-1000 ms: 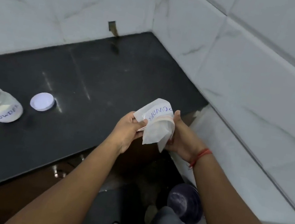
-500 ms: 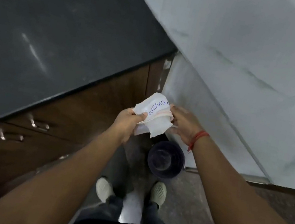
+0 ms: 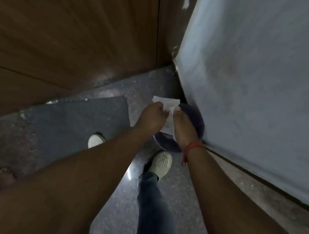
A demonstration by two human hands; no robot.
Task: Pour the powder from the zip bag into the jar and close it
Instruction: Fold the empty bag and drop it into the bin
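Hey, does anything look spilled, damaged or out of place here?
No spill shows. Both hands, left hand and right hand, hold the crumpled zip bag low over a dark bin on the floor in the corner. The jar is not in view. The picture is blurred, so fine powder could go unseen.

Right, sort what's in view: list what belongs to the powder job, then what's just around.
Belongs to the job:
- zip bag, crumpled, gripped by both hands
- left hand
- right hand

Just around:
- dark bin on the floor under the hands
- grey floor mat
- wooden cabinet front
- white shoes

The jar isn't in view.
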